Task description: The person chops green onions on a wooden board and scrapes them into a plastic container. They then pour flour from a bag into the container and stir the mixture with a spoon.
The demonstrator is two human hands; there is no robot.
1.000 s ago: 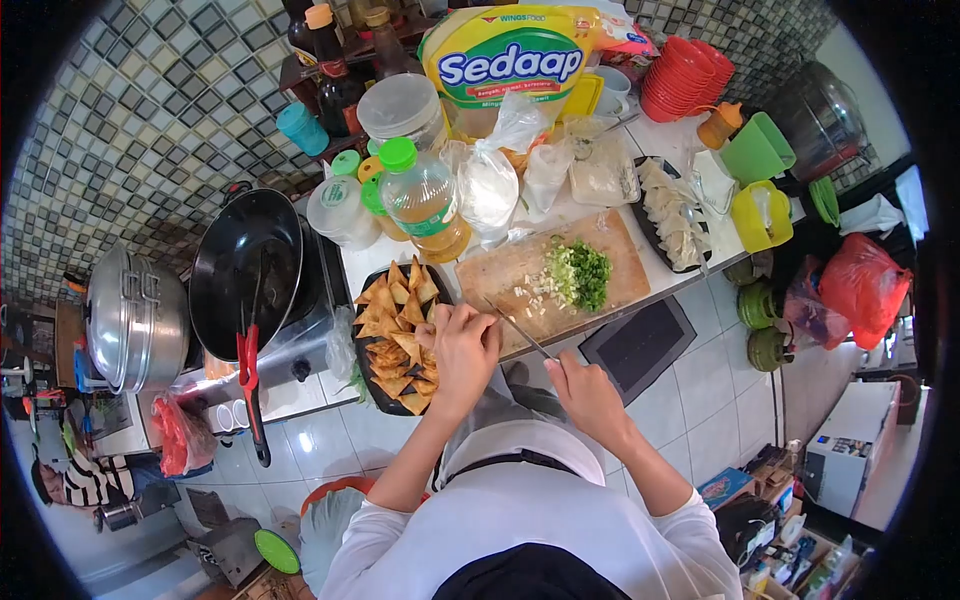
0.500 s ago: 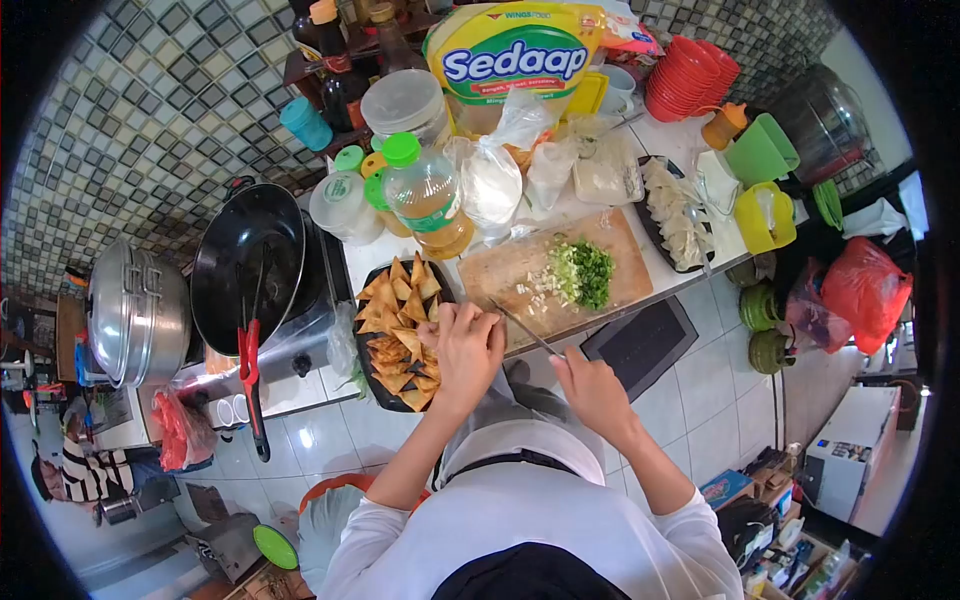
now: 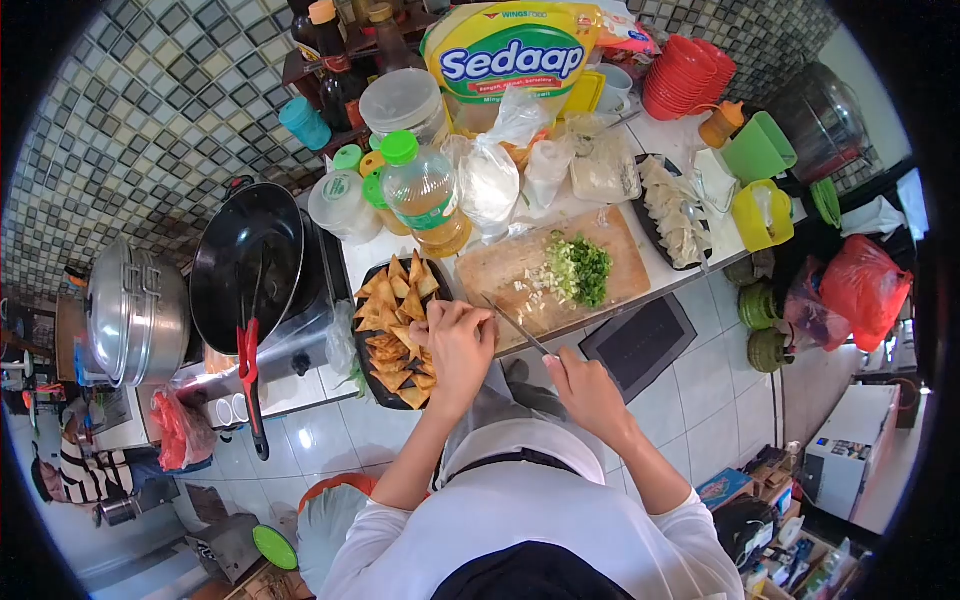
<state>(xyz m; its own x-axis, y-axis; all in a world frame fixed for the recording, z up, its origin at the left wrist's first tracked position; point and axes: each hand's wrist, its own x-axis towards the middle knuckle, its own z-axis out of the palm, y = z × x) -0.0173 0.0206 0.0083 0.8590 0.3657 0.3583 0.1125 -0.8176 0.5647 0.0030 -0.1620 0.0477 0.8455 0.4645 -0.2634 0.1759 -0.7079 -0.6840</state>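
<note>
My right hand (image 3: 588,392) is wrapped round the handle of a knife (image 3: 522,328), whose blade points up and left over the near left part of a wooden cutting board (image 3: 490,270). Close to the blade tip, my left hand (image 3: 458,345) has its fingers curled at the board's left corner, beside a black tray (image 3: 378,388) of fried, folded triangular pastries (image 3: 392,310). What those fingers hold, if anything, is hidden. Chopped green onion (image 3: 582,275) is heaped on the board, with small pale chopped pieces (image 3: 537,284) scattered to its left.
Behind the board stand an oil bottle (image 3: 425,195), plastic bags and a large Sedaap pack (image 3: 515,60). Pale uncooked dumplings (image 3: 672,210) lie on a dark tray at right. A black wok (image 3: 250,265) with red-handled tongs (image 3: 248,350) sits at left, near a metal pot (image 3: 140,315).
My left hand has shifted very slightly left, away from the knife tip. My right hand and the knife have barely moved, and the chopped heap looks the same.
</note>
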